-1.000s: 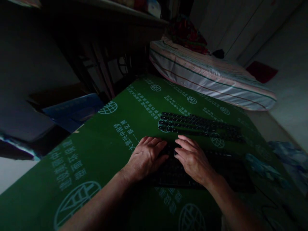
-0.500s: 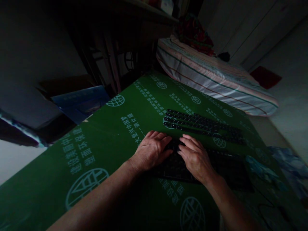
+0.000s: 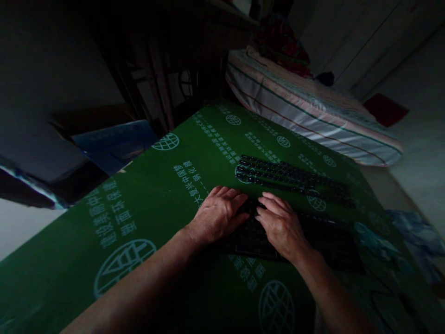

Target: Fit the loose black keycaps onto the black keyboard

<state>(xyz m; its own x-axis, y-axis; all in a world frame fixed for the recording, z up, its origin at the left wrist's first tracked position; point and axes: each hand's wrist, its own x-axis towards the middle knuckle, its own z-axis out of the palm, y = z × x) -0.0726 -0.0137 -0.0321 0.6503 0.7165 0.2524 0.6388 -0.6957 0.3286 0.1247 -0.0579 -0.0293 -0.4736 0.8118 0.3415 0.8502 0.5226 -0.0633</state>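
Keyboard [image 3: 255, 237], black, one: flat on green table [image 3: 198, 153], beneath left hand [image 3: 219, 213] and right hand [image 3: 281, 226]; both curled, close together, grip on anything not discernible; likely light, stiff, smooth, best held by its edges; keys [image 3: 295, 175], small, in rows just beyond

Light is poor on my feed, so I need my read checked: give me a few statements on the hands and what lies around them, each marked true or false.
1. The left hand and right hand are both at the black keyboard. True.
2. The hands are clasped together. False: a gap shows between their fingertips.
3. Rows of black keys lie beyond the hands on the green tabletop. True.
4. The right hand grips the crumpled blue item. False: that item lies apart, right of the keyboard.
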